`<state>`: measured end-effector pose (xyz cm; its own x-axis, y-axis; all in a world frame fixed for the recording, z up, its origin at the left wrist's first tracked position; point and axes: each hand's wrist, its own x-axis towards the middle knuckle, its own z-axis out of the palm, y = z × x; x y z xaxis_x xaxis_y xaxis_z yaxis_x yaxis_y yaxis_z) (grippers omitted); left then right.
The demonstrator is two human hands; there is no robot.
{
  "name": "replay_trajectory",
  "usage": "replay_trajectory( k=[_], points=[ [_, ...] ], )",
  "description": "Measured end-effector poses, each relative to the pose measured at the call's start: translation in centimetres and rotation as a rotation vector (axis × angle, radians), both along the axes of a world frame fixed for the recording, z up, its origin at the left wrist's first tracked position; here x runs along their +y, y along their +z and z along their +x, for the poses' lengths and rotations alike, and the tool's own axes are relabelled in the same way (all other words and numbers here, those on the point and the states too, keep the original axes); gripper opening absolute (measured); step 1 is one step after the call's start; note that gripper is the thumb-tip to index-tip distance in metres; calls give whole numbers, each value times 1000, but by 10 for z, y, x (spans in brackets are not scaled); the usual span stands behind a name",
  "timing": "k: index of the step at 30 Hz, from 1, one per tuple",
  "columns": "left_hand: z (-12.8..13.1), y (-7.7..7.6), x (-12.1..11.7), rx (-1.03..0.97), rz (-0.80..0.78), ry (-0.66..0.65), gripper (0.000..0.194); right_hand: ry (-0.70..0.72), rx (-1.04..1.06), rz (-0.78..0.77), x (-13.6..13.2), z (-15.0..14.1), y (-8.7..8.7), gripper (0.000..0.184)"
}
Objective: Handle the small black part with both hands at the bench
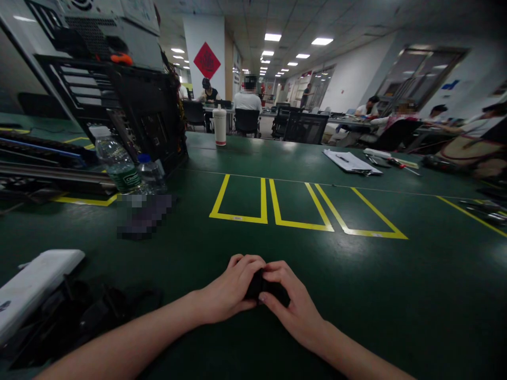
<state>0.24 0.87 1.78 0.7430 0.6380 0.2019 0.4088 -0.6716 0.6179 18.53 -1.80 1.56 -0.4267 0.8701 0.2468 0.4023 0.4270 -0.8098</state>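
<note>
The left grip [241,282] curls over one black object [254,285], and the right grip [291,295] pinches its other side between fingers and thumb. The object, partly hidden, is in the middle, nearer than three yellow outlines [303,227] on the green surface [190,248]; whether it touches the surface cannot be told. Two bottles [119,163] stand to the left, one white cup [220,126] stands farther back, and one sheaf of paper [350,161] lies right.
</note>
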Motion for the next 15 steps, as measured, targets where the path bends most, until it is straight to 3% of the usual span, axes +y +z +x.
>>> replay_trajectory(
  k=[3, 8, 15],
  points=[
    [0, 2, 0, -7, -16, 1, 63, -33, 22, -33, 3, -1, -1, 15],
    [-1, 4, -1, 8, -42, 4, 61, -31, 49, -174, 4, -2, 0, 32],
    [0, 6, -2, 4, -8, -3, 64, 8, -8, -29, -2, 0, 2, 25]
  ],
)
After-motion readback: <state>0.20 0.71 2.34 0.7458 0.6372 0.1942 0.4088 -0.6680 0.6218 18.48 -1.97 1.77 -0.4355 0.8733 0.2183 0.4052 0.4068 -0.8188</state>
